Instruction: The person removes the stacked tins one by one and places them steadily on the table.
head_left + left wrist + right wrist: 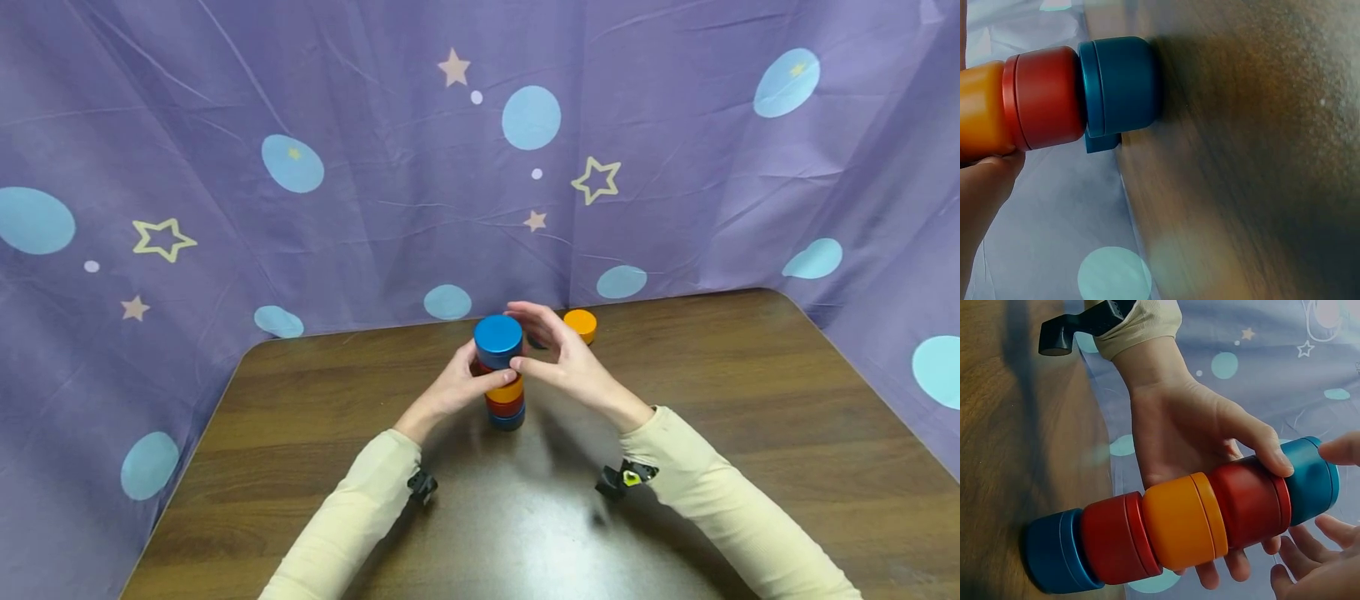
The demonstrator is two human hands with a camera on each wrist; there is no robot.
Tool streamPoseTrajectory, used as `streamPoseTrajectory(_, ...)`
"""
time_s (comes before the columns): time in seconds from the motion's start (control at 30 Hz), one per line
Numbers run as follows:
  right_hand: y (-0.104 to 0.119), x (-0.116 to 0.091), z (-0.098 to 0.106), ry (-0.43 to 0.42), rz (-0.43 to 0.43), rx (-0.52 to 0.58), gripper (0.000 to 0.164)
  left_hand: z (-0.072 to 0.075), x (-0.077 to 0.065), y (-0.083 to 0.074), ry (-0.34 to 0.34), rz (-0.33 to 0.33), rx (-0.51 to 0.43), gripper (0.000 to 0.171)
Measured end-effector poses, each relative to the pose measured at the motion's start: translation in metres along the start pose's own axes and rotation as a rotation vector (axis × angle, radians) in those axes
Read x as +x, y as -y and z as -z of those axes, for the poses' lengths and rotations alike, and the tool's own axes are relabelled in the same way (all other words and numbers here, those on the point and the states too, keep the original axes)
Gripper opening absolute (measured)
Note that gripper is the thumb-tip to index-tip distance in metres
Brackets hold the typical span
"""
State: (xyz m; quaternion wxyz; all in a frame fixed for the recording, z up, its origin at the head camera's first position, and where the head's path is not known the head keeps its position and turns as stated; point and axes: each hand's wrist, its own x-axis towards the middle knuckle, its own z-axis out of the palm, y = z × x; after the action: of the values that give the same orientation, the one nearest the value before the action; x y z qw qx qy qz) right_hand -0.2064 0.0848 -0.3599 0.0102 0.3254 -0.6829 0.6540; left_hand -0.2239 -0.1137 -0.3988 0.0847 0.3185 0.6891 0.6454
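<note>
A column of canisters with lids stands on the table. From the bottom up come a blue canister (1054, 553), a red canister (1113, 540), an orange canister (1179, 520), a second red canister (1244, 503) and a top blue canister (498, 336). My left hand (457, 385) grips the column around the upper red canister, its thumb lying across the front. At the top blue canister is my right hand (566, 354), thumb at its near side and fingers behind. Exact finger contact there is partly hidden. The left wrist view shows the lower canisters.
Behind the right hand, an orange canister (580, 326) sits near the table's back edge. A dark blue piece (537, 342) beside it is mostly covered by the hand. The wooden table (315, 417) meets a purple patterned curtain (375, 208) at the back.
</note>
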Motion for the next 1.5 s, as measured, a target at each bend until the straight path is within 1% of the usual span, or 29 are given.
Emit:
streamPoseTrajectory(0.17, -0.001, 0.002, -0.002, 0.004, -0.015, -0.037, 0.063, 0.0, 0.0, 0.001, 0.011, 0.0, -0.015, 0.079)
streamPoseTrajectory(0.37, 0.0, 0.004, -0.007, -0.011, -0.009, -0.049, 0.061, 0.001, -0.001, 0.0, 0.021, 0.012, -0.016, 0.084)
streamPoseTrajectory(0.47, 0.001, 0.005, -0.008, -0.019, -0.009, -0.052, 0.059, 0.0, -0.001, -0.001, 0.015, 0.019, -0.003, 0.084)
streamPoseTrajectory(0.8, 0.001, 0.006, -0.009, -0.039, -0.007, -0.048, 0.057, 0.0, -0.002, -0.001, 0.0, 0.04, -0.01, 0.082)
streamPoseTrajectory(0.93, 0.003, 0.006, -0.006, -0.047, -0.02, -0.011, 0.057, 0.0, -0.001, 0.0, 0.006, 0.024, -0.017, 0.076)
streamPoseTrajectory(1.07, 0.006, 0.005, 0.0, -0.053, -0.039, -0.025, 0.056, 0.001, 0.001, 0.0, 0.022, 0.012, -0.04, 0.071)
streamPoseTrajectory(1.2, 0.006, 0.003, 0.007, -0.067, -0.038, -0.056, 0.056, 0.002, 0.0, -0.001, 0.024, 0.023, -0.033, 0.057)
streamPoseTrajectory(1.3, 0.005, 0.001, 0.012, -0.081, -0.026, -0.056, 0.056, 0.001, 0.0, -0.001, 0.019, 0.026, -0.024, 0.049)
streamPoseTrajectory(1.5, 0.004, -0.003, 0.02, -0.118, -0.011, -0.041, 0.055, 0.0, 0.001, 0.0, 0.024, 0.006, -0.031, 0.045)
